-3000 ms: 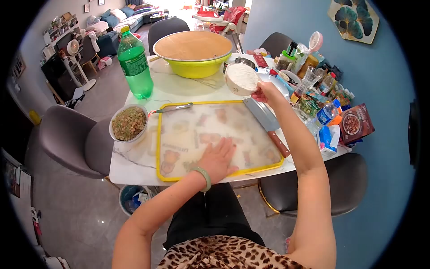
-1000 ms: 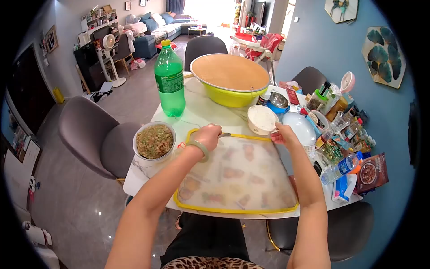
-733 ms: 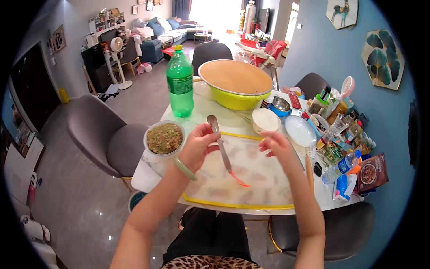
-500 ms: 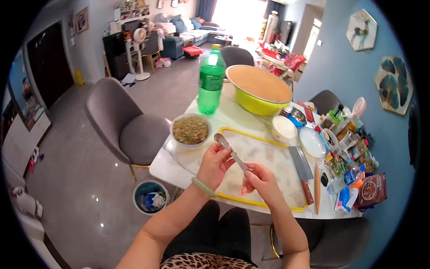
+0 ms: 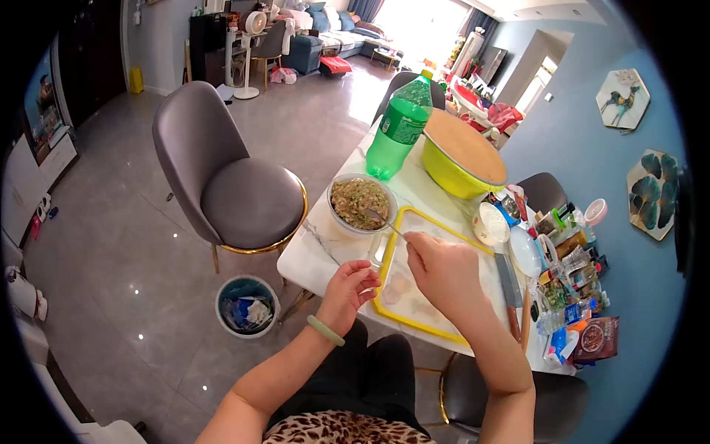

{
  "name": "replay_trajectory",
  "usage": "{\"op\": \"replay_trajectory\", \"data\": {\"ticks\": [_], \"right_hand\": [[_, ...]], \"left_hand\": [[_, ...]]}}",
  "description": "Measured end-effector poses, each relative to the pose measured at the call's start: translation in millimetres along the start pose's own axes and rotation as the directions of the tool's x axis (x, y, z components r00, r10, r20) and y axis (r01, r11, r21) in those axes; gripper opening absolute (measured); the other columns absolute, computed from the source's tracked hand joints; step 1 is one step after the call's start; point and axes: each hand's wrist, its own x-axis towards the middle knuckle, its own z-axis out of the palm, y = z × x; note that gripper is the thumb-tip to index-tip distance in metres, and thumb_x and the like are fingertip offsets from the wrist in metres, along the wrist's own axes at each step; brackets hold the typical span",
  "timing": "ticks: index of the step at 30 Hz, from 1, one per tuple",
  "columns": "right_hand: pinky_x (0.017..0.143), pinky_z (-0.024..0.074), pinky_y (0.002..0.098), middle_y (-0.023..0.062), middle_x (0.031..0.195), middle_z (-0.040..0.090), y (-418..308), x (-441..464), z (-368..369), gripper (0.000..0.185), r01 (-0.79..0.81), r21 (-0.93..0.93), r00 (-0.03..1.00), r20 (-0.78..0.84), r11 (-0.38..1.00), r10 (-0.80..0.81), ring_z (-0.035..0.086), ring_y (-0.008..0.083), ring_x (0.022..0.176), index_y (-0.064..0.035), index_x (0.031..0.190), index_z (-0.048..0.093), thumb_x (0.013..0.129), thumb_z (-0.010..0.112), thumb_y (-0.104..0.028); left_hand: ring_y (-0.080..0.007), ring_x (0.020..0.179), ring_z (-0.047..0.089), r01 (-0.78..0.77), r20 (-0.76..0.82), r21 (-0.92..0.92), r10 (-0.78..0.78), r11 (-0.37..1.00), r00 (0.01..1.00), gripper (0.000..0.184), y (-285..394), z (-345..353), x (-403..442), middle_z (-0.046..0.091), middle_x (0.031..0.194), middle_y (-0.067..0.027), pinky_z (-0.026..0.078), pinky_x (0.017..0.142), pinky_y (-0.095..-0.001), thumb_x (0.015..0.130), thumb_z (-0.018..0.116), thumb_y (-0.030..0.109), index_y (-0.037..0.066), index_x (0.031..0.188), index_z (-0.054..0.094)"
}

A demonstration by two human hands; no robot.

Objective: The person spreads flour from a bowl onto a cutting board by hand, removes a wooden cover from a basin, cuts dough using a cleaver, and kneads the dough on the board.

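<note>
My right hand [image 5: 446,271] is closed round the handle of a metal spoon [image 5: 386,223]. The spoon's bowl end rests in the chopped filling [image 5: 358,201] inside a white bowl [image 5: 333,212] near the table's left edge. My left hand [image 5: 352,294], with a pale green bangle on its wrist, hovers just below the bowl at the table edge, fingers apart and curled, holding nothing. Under my right hand lies the yellow-edged board [image 5: 414,324]. A cleaver [image 5: 508,281] and a wooden rolling pin [image 5: 526,320] lie along the board's right side.
A green bottle [image 5: 400,129] stands behind the filling bowl, beside a covered yellow-green basin [image 5: 449,177]. The flour bowl [image 5: 491,223], a white plate [image 5: 525,251] and several jars stand to the right. A grey chair [image 5: 254,202] and a bin [image 5: 222,314] are at the left.
The spoon has passed from my left hand to my right, and its bowl end has gone into the filling. My left hand has let go. The view has swung left.
</note>
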Motion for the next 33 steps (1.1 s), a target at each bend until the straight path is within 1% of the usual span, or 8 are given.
{"op": "replay_trajectory", "data": {"ticks": [5,17,20,23,24,26,29,33], "right_hand": [[0.046,0.0450,0.0358,0.0090,0.059,0.059,-17,22,15,0.008,0.067,-0.192,0.984,0.175,0.979,-0.033,0.061,0.0253,0.053,-0.0058,0.073,0.055,0.073,0.056,-0.013],[0.052,0.0468,0.0407,0.0118,0.058,0.058,-27,41,60,0.012,-0.021,-0.164,0.950,0.304,0.986,0.071,0.060,0.0305,0.055,-0.0048,0.066,0.053,0.075,0.054,-0.014],[0.054,0.0477,0.0409,0.0146,0.069,0.062,-29,41,57,0.016,-0.115,-0.169,0.891,0.419,0.979,0.176,0.062,0.0306,0.062,-0.0037,0.080,0.058,0.077,0.055,-0.019],[0.056,0.0485,0.0384,0.0138,0.083,0.063,-29,24,30,0.032,-0.057,-0.062,0.969,0.236,0.996,0.070,0.062,0.0269,0.066,-0.0048,0.105,0.058,0.078,0.059,-0.022],[0.056,0.0485,0.0384,0.0138,0.083,0.063,-29,17,14,0.032,-0.082,-0.076,0.969,0.227,0.994,0.097,0.062,0.0269,0.066,-0.0048,0.105,0.058,0.078,0.059,-0.022],[0.063,0.0496,0.0360,0.0107,0.094,0.062,-25,-2,-29,0.050,-0.145,0.189,0.987,0.099,0.971,0.129,0.063,0.0248,0.076,-0.0082,0.120,0.048,0.077,0.063,-0.029],[0.057,0.0468,0.0272,0.0058,0.086,0.062,6,-44,-76,0.038,-0.378,0.313,0.906,-0.066,0.871,0.417,0.058,0.0139,0.065,-0.0086,0.117,0.053,0.080,0.062,-0.014],[0.054,0.0424,0.0207,0.0022,0.084,0.062,81,-134,-92,0.027,-0.573,0.442,0.728,-0.112,0.690,0.676,0.053,0.0070,0.064,-0.0058,0.109,0.059,0.082,0.059,-0.010]], "left_hand": [[-0.0155,0.082,0.058,0.036,0.028,-0.015,-0.035,0.999,0.999,0.017,1,-10,4,0.058,0.089,-0.0058,0.048,0.071,-0.0270,0.088,0.049,0.010,0.006,0.104,0.048],[-0.0170,0.087,0.057,0.052,0.096,-0.034,-0.048,0.998,0.994,0.015,-4,-17,6,0.058,0.090,-0.0067,0.045,0.077,-0.0291,0.089,0.047,0.011,0.005,0.103,0.049],[-0.0174,0.087,0.057,0.052,0.097,-0.016,-0.050,0.999,0.994,0.015,-3,-15,5,0.058,0.090,-0.0072,0.046,0.078,-0.0300,0.089,0.047,0.011,0.005,0.102,0.049],[-0.0179,0.087,0.057,0.046,0.087,-0.007,-0.045,0.999,0.995,0.014,-2,-15,4,0.058,0.090,-0.0078,0.047,0.078,-0.0313,0.089,0.047,0.010,0.005,0.102,0.049],[-0.0181,0.086,0.058,0.029,0.064,-0.016,-0.028,0.999,0.998,0.014,-3,-15,4,0.058,0.090,-0.0081,0.047,0.077,-0.0322,0.089,0.047,0.009,0.005,0.102,0.049],[-0.0187,0.086,0.058,0.017,0.091,-0.014,-0.016,1.000,0.996,0.014,-4,-17,2,0.059,0.091,-0.0084,0.048,0.077,-0.0334,0.088,0.048,0.009,0.005,0.102,0.049],[-0.0204,0.085,0.059,0.012,0.127,-0.018,-0.010,1.000,0.992,0.014,-3,-19,0,0.059,0.090,-0.0088,0.049,0.077,-0.0353,0.087,0.049,0.007,0.006,0.101,0.050],[-0.0200,0.084,0.059,-0.005,0.065,0.047,0.002,0.999,0.998,0.014,1,-10,-6,0.059,0.089,-0.0078,0.050,0.077,-0.0341,0.086,0.050,0.007,0.007,0.100,0.052]]}}
